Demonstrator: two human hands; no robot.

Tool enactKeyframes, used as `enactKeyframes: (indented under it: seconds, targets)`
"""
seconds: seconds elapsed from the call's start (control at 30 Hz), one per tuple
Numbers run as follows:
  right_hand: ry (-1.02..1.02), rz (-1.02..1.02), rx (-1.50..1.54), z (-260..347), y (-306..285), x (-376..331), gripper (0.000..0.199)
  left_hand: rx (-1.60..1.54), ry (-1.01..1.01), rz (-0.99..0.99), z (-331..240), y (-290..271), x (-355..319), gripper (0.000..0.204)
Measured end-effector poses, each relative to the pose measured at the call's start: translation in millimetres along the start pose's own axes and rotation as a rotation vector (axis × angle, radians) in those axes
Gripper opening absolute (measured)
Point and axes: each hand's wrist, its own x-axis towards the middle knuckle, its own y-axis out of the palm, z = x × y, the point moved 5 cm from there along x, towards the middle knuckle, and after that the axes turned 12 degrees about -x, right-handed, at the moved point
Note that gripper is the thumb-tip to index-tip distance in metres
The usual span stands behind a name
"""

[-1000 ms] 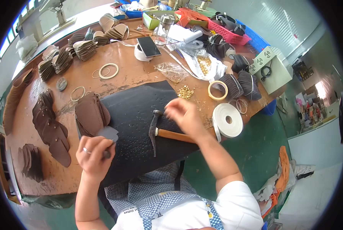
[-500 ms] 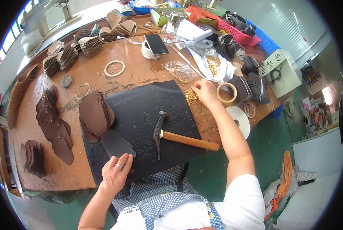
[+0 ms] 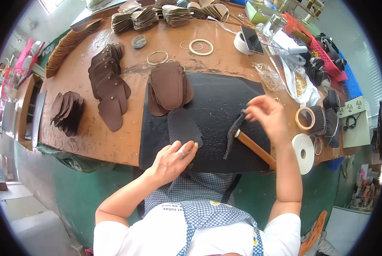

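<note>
My left hand (image 3: 174, 162), with a ring on one finger, pinches the near edge of a flat dark leather piece (image 3: 183, 126) lying on the black mat (image 3: 225, 94). Above the mat's right side hovers my right hand (image 3: 268, 117), slightly blurred. Its fingers are drawn together, and anything between them is too small to make out. Below that hand a hammer (image 3: 253, 147) rests on the mat, its wooden handle pointing toward my right forearm and its head partly hidden. Brown leather pieces (image 3: 168, 87) with stitch holes along their edges are piled just beyond the dark piece.
Brown pieces with gold studs (image 3: 109, 85) overlap in a row at left, beside another brown stack (image 3: 67, 112). At right are a white tape roll (image 3: 302, 153), a tan tape ring (image 3: 305, 118), a bag of gold bits (image 3: 300, 85) and a phone (image 3: 251, 39).
My right hand has left the small heap of gold bits and come left over the mat, above the hammer head. My left hand still holds the dark piece's edge. The view has turned left.
</note>
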Motion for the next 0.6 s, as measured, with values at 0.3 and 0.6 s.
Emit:
enactKeyframes:
  seconds: [0.3, 0.6]
  targets:
    - [0.039, 0.493, 0.019, 7, 118, -28, 0.006, 0.0, -0.013, -0.022, -6, 4, -7, 0.057]
    - [-0.32, 0.434, -0.308, 17, 129, -29, 0.005, -0.049, -0.003, -0.08, -2, 2, -9, 0.051]
